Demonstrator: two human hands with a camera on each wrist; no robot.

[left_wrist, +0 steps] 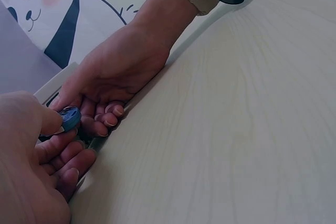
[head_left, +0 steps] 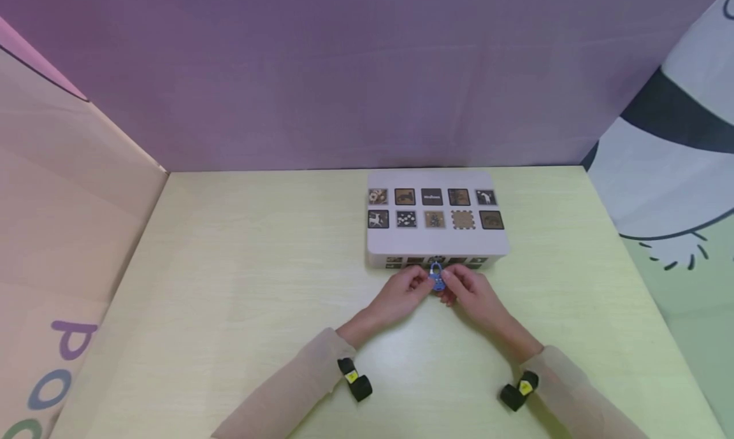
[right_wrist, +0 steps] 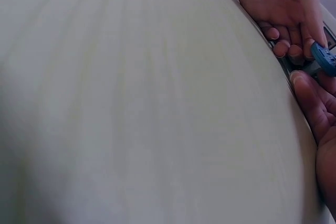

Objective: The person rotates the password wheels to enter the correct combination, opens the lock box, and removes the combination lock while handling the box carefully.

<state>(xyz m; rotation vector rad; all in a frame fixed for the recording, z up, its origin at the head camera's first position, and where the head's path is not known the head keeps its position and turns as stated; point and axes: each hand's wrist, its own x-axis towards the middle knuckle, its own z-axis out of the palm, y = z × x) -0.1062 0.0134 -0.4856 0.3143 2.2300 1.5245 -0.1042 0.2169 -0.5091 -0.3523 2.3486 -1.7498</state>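
Note:
A small blue padlock [head_left: 438, 281] with a metal shackle is at the front side of a white box [head_left: 436, 240] with printed picture squares. My left hand [head_left: 403, 294] pinches the padlock from the left, thumb and finger on its body. From the right, my right hand [head_left: 474, 301] pinches the same padlock. In the left wrist view, the blue padlock body [left_wrist: 71, 117] shows between both hands, with the other fingers curled beneath. Its blue edge [right_wrist: 324, 59] also appears in the right wrist view. Whether the shackle passes through a latch on the box cannot be made out.
The box stands near the back edge of a pale wooden table [head_left: 246, 267]. Behind the table rises a purple wall [head_left: 344, 76], with printed panels at the left and right sides. Each sleeve carries a black wrist device [head_left: 357, 380].

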